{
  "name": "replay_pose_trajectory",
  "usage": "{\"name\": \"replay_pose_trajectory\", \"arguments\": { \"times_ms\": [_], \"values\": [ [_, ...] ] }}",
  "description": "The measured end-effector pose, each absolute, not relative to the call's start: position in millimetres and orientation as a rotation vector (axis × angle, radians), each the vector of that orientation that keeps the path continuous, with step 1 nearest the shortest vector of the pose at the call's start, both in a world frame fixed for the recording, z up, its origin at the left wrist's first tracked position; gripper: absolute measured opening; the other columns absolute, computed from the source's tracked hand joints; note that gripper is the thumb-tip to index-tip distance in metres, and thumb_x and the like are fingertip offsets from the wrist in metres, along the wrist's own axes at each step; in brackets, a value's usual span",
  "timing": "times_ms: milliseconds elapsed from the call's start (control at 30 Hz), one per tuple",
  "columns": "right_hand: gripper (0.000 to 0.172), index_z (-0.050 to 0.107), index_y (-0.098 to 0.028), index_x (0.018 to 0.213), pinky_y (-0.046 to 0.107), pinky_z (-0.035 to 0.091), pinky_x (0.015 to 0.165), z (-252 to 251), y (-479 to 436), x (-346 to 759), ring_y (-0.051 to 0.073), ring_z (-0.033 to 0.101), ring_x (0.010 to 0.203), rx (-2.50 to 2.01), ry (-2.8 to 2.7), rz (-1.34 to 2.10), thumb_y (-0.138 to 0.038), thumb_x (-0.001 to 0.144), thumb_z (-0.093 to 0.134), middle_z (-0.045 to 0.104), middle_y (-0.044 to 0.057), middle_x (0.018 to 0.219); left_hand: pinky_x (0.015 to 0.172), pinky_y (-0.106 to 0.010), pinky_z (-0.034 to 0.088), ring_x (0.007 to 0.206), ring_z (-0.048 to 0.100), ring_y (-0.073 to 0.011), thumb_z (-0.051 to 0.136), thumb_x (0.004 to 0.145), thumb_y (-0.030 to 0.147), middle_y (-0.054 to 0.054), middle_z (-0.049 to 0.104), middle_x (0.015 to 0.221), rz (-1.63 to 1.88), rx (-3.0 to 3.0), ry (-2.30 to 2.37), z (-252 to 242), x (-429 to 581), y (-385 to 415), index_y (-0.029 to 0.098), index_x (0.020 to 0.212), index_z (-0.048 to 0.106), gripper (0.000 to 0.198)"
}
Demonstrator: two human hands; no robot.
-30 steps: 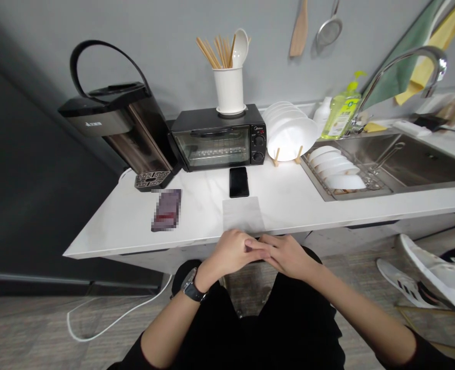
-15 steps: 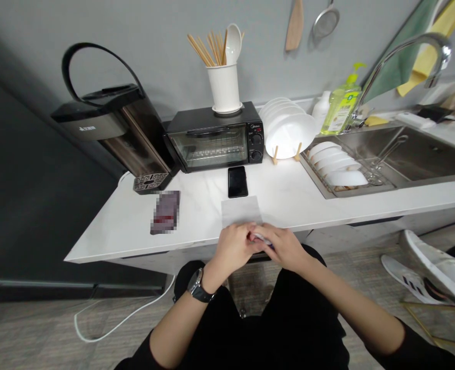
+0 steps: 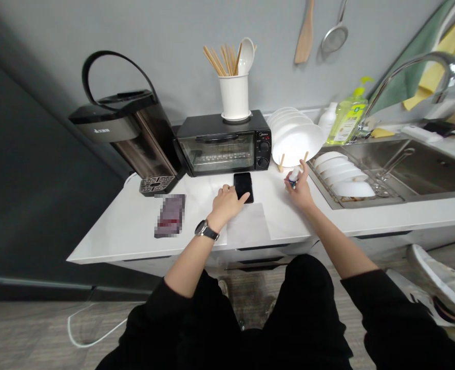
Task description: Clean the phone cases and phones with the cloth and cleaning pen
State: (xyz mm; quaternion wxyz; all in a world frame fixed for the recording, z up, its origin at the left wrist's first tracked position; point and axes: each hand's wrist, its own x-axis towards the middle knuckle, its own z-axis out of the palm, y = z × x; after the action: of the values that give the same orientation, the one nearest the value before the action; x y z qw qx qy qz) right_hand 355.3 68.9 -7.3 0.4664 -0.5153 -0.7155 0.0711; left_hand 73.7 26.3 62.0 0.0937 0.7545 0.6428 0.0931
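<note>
My left hand point(image 3: 228, 204), with a dark watch point(image 3: 206, 229) on its wrist, is at the left edge of a black smartphone point(image 3: 243, 181) lying on the counter. Its thumb stretches across the lower part of the phone and the other fingers bend at the phone's left side. In my right hand point(image 3: 301, 191) is a small bottle point(image 3: 294, 176) with a white top and a dark blue part, held over the counter in front of the plate rack; the fingers hide some of it. A pale square sheet point(image 3: 248, 224) lies below the phone at the counter's front edge.
Behind stand a water dispenser point(image 3: 146, 133), a toaster oven point(image 3: 223, 146) topped by a white utensil holder point(image 3: 234, 97), and racked white plates point(image 3: 295, 144). Rightward are a soap bottle point(image 3: 346, 118) and a sink point(image 3: 428, 172) with bowls point(image 3: 348, 187). A blurred purple packet point(image 3: 171, 216) lies left.
My hands, together over the counter's front edge before, have parted. The left moved forward to the phone; the right moved forward and rightward with the small bottle. The view shifted slightly.
</note>
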Motion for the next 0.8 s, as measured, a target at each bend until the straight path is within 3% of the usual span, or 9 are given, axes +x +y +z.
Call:
{"name": "replay_pose_trajectory", "arguments": {
  "times_ms": [133,200,267,333,400,500,633,733,800],
  "values": [
    [0.091,-0.001,-0.009,0.166,0.046,0.057,0.089,-14,79,356,0.029,0.071,0.096,-1.277,-1.645,0.193,-0.038,0.096,0.050,0.071,0.018,0.117,0.118,-0.059,0.039,0.149,0.040,-0.0474,0.044,0.101,0.074,-0.034,0.040,0.163,0.181,2.182,1.994,49,96,65,0.004,0.148,0.051,0.084],
    [0.095,0.002,-0.012,0.166,0.049,0.056,0.094,-12,77,357,0.032,0.070,0.111,-1.285,-1.599,0.167,-0.043,0.094,0.055,0.067,0.021,0.128,0.116,-0.061,0.039,0.148,0.040,-0.0475,0.049,0.099,0.073,-0.036,0.042,0.160,0.136,2.173,1.997,45,99,76,0.001,0.148,0.051,0.086],
    [0.093,0.003,-0.016,0.165,0.057,0.051,0.105,-8,65,356,0.037,0.058,0.135,-1.300,-1.519,0.092,-0.049,0.095,0.054,0.053,0.027,0.148,0.113,-0.058,0.044,0.145,0.043,-0.0463,0.056,0.096,0.071,-0.033,0.048,0.156,0.098,2.174,1.977,46,94,85,0.004,0.144,0.055,0.082],
    [0.077,0.010,-0.019,0.163,0.065,0.040,0.115,-4,45,354,0.039,0.040,0.150,-1.308,-1.417,-0.024,-0.048,0.100,0.044,0.035,0.027,0.160,0.110,-0.053,0.047,0.143,0.045,-0.0452,0.065,0.091,0.069,-0.029,0.052,0.154,0.064,2.174,1.948,51,83,95,0.010,0.138,0.061,0.075],
    [0.059,0.027,-0.018,0.157,0.067,0.038,0.116,0,24,348,0.040,0.041,0.148,-1.293,-1.359,-0.143,-0.041,0.103,0.037,0.041,0.026,0.152,0.107,-0.047,0.049,0.142,0.048,-0.0447,0.075,0.084,0.064,-0.027,0.056,0.150,0.033,2.171,1.917,58,70,106,0.013,0.130,0.067,0.070],
    [0.037,0.056,-0.021,0.131,0.061,0.046,0.110,4,8,333,0.037,0.059,0.127,-1.215,-1.554,-0.048,-0.033,0.100,0.041,0.061,0.020,0.125,0.098,-0.040,0.053,0.132,0.059,-0.0428,0.087,0.071,0.050,-0.025,0.065,0.139,-0.001,2.169,1.847,67,50,121,0.013,0.121,0.070,0.065],
    [0.021,0.068,-0.026,0.104,0.043,0.058,0.091,7,31,298,0.026,0.070,0.093,-1.101,-1.820,0.234,-0.023,0.093,0.050,0.072,0.008,0.096,0.079,-0.033,0.055,0.104,0.074,-0.0325,0.089,0.066,0.034,-0.017,0.076,0.120,0.034,2.193,1.731,65,29,123,0.013,0.133,0.060,0.077],
    [0.025,0.067,-0.024,0.112,0.041,0.058,0.093,4,68,264,0.025,0.070,0.100,-1.101,-1.753,0.382,-0.027,0.096,0.049,0.074,0.009,0.108,0.074,-0.032,0.055,0.096,0.076,-0.0296,0.088,0.071,0.047,-0.012,0.079,0.116,0.125,2.219,1.686,53,20,115,0.015,0.136,0.056,0.079],
    [0.032,0.063,-0.022,0.122,0.044,0.057,0.098,-1,92,244,0.027,0.067,0.113,-1.129,-1.624,0.461,-0.036,0.099,0.046,0.070,0.014,0.126,0.084,-0.036,0.055,0.109,0.074,-0.0333,0.084,0.075,0.060,-0.013,0.077,0.125,0.229,2.248,1.718,43,18,109,0.019,0.133,0.059,0.075]
  ]
}}
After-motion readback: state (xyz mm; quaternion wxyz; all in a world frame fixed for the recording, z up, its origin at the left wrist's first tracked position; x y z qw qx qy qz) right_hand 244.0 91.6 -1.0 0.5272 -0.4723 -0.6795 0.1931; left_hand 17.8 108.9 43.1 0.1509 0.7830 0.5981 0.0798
